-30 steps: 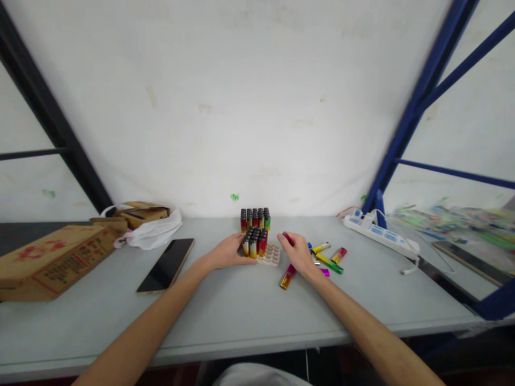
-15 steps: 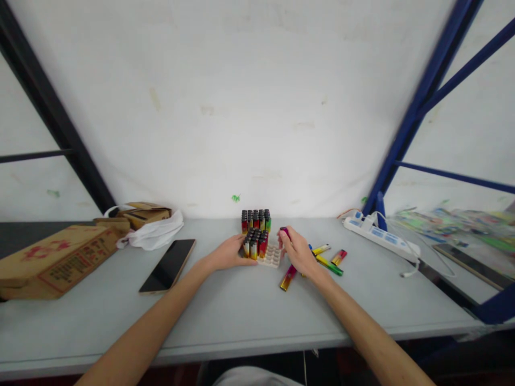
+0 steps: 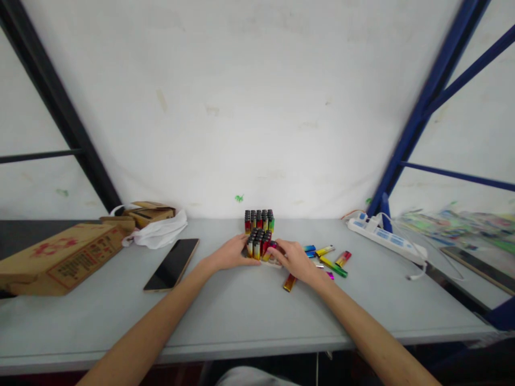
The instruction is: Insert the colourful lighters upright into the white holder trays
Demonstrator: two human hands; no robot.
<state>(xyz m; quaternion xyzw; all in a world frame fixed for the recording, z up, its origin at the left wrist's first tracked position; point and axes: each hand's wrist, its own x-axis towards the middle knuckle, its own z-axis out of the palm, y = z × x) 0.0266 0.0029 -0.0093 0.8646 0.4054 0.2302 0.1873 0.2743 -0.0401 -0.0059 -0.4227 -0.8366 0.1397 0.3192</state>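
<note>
My left hand (image 3: 229, 254) grips the left side of a pale tray (image 3: 276, 263), thumb along its front. Several upright black-topped lighters (image 3: 256, 248) fill the tray's left part. At the tray's right part, my right hand (image 3: 296, 260) pinches a purple-red lighter (image 3: 272, 247), partly covered by the fingers. Much of the tray's right side is hidden by this hand. Just behind stands another block of upright lighters (image 3: 259, 220). Loose lighters in several colours, among them a yellow-green one (image 3: 333, 266), lie right of my right hand; a gold one (image 3: 289, 282) lies in front of it.
To the left lie a dark-screened phone (image 3: 171, 265), a long cardboard box (image 3: 76, 254), a white plastic bag (image 3: 163, 230) and a smaller box (image 3: 147, 215). A white power strip (image 3: 384, 238) with cables lies at the right, near a blue metal frame (image 3: 414, 126).
My right hand has moved left and down, bringing the purple-red lighter from beside the tray to its right part. My left hand still grips the tray. The view has shifted slightly.
</note>
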